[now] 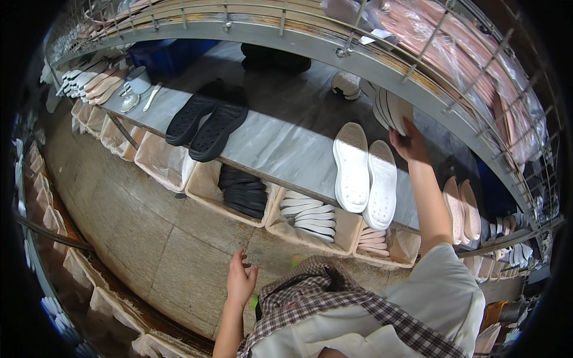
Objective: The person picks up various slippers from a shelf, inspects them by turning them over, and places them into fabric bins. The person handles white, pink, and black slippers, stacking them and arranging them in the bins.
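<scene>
On a marbled tabletop, well back from its near edge, pale soles are grasped by the right hand; probably light and bendy, best pinched at the ends; the left hand is empty

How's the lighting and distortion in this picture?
Head view: fisheye bends the metal shelf rail into an arc, with black corners; head view: shadow darkens the far side of the grey tabletop, while the white soles sit mostly in bright light.

One sole pair is white, another pair black, the tabletop streaked grey.
</scene>
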Motion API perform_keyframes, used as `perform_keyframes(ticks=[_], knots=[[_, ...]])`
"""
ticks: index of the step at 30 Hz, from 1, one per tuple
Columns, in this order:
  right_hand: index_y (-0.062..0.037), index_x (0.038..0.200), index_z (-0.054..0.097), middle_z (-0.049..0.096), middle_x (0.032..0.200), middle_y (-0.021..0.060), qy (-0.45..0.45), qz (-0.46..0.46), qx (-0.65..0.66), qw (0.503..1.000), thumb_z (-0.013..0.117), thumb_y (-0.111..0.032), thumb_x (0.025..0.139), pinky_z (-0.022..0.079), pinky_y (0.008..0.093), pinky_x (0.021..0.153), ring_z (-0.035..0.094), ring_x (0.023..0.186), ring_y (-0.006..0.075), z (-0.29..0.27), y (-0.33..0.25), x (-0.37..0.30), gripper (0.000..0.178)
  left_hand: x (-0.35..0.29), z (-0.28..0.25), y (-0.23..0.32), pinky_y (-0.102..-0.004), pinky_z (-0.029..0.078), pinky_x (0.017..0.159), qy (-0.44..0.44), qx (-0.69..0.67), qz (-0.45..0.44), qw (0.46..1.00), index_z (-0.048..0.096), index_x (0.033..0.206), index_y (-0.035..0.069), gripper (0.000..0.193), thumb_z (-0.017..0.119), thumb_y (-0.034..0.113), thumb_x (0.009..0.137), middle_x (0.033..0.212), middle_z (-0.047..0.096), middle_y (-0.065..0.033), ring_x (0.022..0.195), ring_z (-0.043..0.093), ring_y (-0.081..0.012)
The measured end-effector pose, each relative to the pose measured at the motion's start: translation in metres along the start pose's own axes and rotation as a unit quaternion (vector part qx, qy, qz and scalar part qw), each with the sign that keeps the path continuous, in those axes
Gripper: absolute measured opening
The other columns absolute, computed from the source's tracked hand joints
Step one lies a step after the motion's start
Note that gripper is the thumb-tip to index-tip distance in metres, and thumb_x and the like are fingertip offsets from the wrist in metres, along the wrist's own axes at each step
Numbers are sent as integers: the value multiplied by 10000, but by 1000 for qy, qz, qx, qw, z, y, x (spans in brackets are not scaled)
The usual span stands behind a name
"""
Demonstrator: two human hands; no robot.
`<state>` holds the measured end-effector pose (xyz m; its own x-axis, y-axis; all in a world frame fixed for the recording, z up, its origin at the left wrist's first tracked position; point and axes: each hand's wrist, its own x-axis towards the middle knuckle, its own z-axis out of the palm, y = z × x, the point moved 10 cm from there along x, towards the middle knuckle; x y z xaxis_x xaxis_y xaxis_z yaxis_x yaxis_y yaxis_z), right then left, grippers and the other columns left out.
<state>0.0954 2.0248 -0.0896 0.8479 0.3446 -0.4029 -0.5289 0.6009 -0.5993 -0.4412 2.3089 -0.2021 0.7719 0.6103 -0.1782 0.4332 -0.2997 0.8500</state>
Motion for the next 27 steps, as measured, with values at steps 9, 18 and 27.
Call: perform_keyframes(ticks=[9,18,27], knots=[[-34,1216,451,537,1119,178,-34,112,11,993,664,-168,816,540,378,711,551,989,331,47,214,-222,472,19,-21,141,-390,463,901,-74,-168,206,961,301,1364,4,717,688,268,820,1344,353,-218,1162,483,-308],[-9,1382,97,356,1345,187,-97,16,-160,982,648,-214,849,400,472,993,425,1219,322,37,335,-273,793,76,-14,186,-358,469,857,-27,-279,194,940,364,1275,-68,674,722,198,769,1131,556,-235,1011,589,-295],[-41,1368,326,424,1365,132,-116,168,-74,976,282,-561,944,355,425,1036,420,1253,273,18,335,-210,673,83,1,143,-323,454,899,-108,-418,89,898,315,1337,-38,567,595,35,849,1220,517,-150,1090,536,-210]])
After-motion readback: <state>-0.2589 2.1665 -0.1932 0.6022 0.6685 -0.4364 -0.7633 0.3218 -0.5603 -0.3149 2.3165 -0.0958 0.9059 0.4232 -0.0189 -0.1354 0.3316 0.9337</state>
